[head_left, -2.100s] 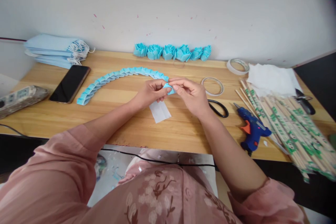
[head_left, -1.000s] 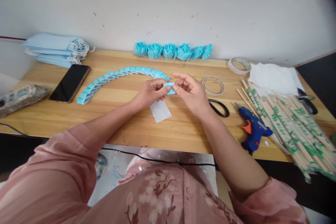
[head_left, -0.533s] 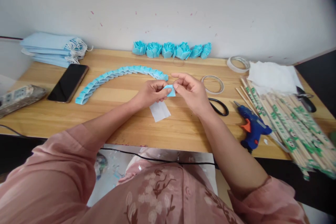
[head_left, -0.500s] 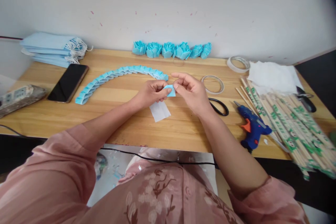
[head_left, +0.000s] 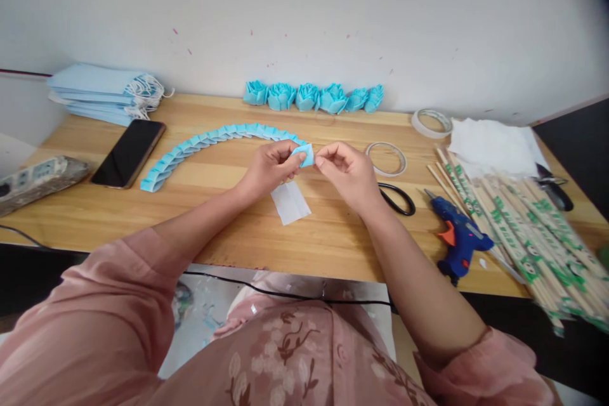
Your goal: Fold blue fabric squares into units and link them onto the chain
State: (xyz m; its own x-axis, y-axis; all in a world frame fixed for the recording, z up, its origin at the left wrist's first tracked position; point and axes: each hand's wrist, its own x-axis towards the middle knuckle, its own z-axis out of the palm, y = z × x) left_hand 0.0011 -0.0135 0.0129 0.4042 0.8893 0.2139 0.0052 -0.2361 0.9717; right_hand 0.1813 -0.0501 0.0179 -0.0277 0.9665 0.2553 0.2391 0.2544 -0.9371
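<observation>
Both hands meet over the middle of the wooden table (head_left: 214, 216). My left hand (head_left: 272, 167) pinches a small folded light-blue piece (head_left: 304, 155) between thumb and fingertips. My right hand (head_left: 346, 172) pinches the same piece from the right side, fingers curled. Just behind and to the left, a long curved chain of folded blue pieces (head_left: 209, 137) lies on the table, its right end close to my hands. A small white paper slip (head_left: 290, 202) lies under my left hand.
Several blue paper flowers (head_left: 311, 97) line the wall. A phone (head_left: 128, 152), stacked face masks (head_left: 102, 92) and a power strip (head_left: 33, 179) sit left. Tape rolls (head_left: 387, 158), scissors (head_left: 397, 198), a blue glue gun (head_left: 459, 238), packed wooden sticks (head_left: 518, 225) and white tissue (head_left: 495, 143) lie right.
Both hands have kept pinching the small blue piece, turning it and lifting it slightly. The right hand's fingers have curled in more tightly. The view shifted a little.
</observation>
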